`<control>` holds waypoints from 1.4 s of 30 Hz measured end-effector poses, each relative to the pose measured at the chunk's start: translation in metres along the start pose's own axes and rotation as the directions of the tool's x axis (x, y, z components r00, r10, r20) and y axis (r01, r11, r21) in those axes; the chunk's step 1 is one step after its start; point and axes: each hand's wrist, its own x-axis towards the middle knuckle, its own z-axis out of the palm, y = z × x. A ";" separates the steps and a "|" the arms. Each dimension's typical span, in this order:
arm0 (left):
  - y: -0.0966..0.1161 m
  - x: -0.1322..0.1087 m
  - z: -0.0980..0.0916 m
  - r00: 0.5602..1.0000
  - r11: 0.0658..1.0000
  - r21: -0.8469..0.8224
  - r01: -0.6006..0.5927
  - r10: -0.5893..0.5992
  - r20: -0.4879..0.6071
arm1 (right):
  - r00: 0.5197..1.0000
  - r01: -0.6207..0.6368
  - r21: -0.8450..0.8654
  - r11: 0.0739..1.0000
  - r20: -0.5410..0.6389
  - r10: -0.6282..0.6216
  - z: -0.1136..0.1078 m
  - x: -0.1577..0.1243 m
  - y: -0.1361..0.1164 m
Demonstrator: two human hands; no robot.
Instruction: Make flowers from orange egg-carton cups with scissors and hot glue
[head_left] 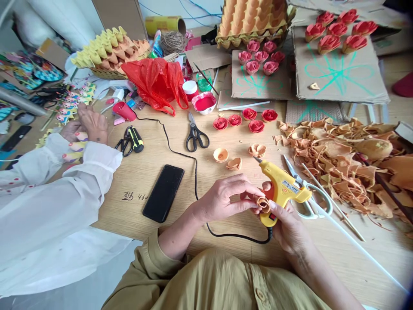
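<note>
Between the fingertips of my left hand [226, 196] is a small rolled egg-carton flower centre [263, 205], brownish orange with a spiral edge. The thumb of my right hand [288, 226] presses its other side, while that hand also grips a yellow glue gun [285, 184]. The gun's nozzle points up and left, above the flower centre. Just beyond lie an orange cup-shaped piece [220, 155], a loose petal piece [234, 164] and an unpainted flower [257, 150]. White-handled scissors [313, 202] rest behind the gun, partly covered by it.
Torn egg-carton scraps [342, 159] are heaped at right. Red flowers [256, 125] sit mid-table; more stand on cardboard [338, 73]. A phone [163, 193], black scissors [195, 137] and the glue gun's cord [195, 172] lie left. A co-worker's hands [92, 122] work at far left.
</note>
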 end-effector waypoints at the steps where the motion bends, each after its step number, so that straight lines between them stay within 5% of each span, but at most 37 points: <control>1: -0.001 0.000 0.000 1.000 1.000 0.002 -0.015 0.015 0.000 | 1.000 0.000 0.007 1.000 0.000 0.000 0.000 0.000 0.000; 11: -0.003 -0.003 0.003 0.998 0.997 -0.046 -0.059 0.060 0.031 | 0.999 0.033 -0.034 0.999 0.022 -0.032 -0.003 -0.005 0.001; 24: -0.002 -0.003 0.002 0.980 0.978 0.075 -0.196 0.197 0.000 | 0.948 0.250 -0.255 0.934 0.261 -0.182 -0.024 -0.006 0.000; 42: -0.005 -0.003 -0.001 0.983 0.981 0.095 -0.172 0.164 0.083 | 0.959 0.158 -0.199 0.967 0.266 -0.101 -0.019 -0.006 0.001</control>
